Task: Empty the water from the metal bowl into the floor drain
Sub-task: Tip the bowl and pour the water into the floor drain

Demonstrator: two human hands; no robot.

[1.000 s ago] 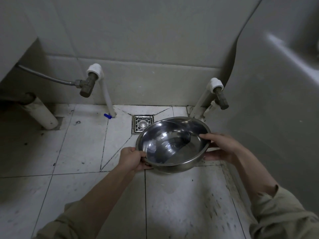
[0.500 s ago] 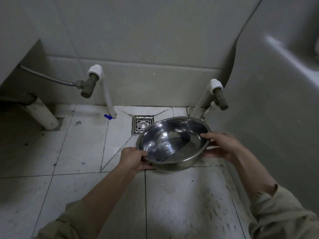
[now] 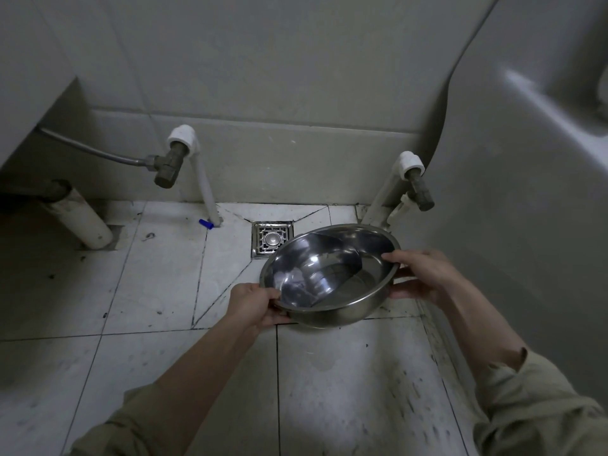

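Note:
A shiny metal bowl [image 3: 329, 274] hangs above the tiled floor, a little water lying in its bottom. My left hand [image 3: 253, 304] grips its near-left rim and my right hand [image 3: 424, 274] grips its right rim. The bowl sits almost level, its far rim slightly raised. A square metal floor drain [image 3: 268, 238] lies in the floor just beyond the bowl's far-left edge; the bowl covers the drain's near-right corner.
Two white pipes with brass valves rise from the floor, one left of the drain [image 3: 177, 159] and one right [image 3: 413, 179]. A thick white drainpipe [image 3: 82, 218] slants at far left. A grey fixture wall [image 3: 510, 192] fills the right. A small blue cap [image 3: 205, 223] lies by the left pipe.
The bowl has shifted slightly, staying over the floor just in front of the drain. Both hands keep their hold on the rim.

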